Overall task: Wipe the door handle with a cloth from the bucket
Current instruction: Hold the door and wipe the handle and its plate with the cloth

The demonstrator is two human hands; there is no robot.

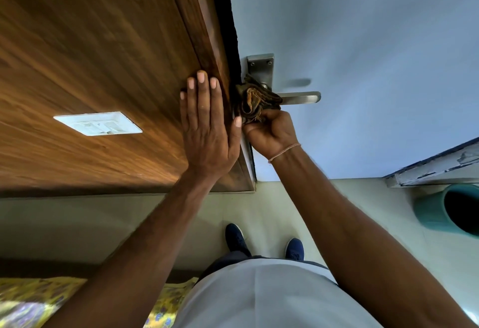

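Observation:
A steel lever door handle (300, 97) on a steel backplate (260, 68) sticks out from the pale blue door (363, 68). A crumpled brown cloth (256, 102) is pressed against the base of the lever, near the door's edge. My right hand (269, 132) grips the cloth from below. My left hand (207, 125) lies flat with fingers spread on the wooden panel (103, 55) beside the door edge, holding nothing. A teal bucket (445, 211) stands on the floor at the right, its inside dark.
A white switch plate (98, 123) is set in the wooden panel to the left. My two dark blue shoes (261, 242) stand on the pale floor. A worn white ledge (435, 167) runs above the bucket. Yellow patterned fabric (39, 299) lies at bottom left.

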